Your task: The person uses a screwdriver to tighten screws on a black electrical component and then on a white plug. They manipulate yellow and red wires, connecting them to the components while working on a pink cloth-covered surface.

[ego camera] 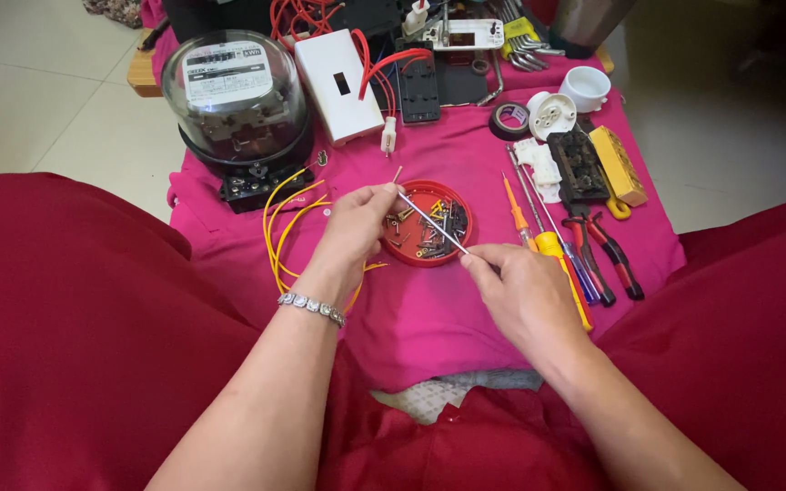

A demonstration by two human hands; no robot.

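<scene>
In the head view, the left hand [357, 223] and the right hand [520, 291] pinch the two ends of a thin grey wire [431, 223]. The left fingertips are pressed together on its upper end, the right thumb and forefinger on its lower end. The wire hangs taut between the two grips, just above the red dish [429, 223] of small screws and metal bits. Its long axis runs on a diagonal, from the left grip up and away down toward the right grip nearer the body; a short bare tip pokes out beyond the left fingers, pointing away.

As a judgement, the work looks midway: the wire is straightened in hand but joined to nothing. Loops of yellow wire [288, 227] lie loose just outside the left grip, and the glass-domed meter [234, 100] sits well beyond it. The screwdrivers [548, 241] and red-handled pliers [607, 250] lie untouched just past the right grip.
</scene>
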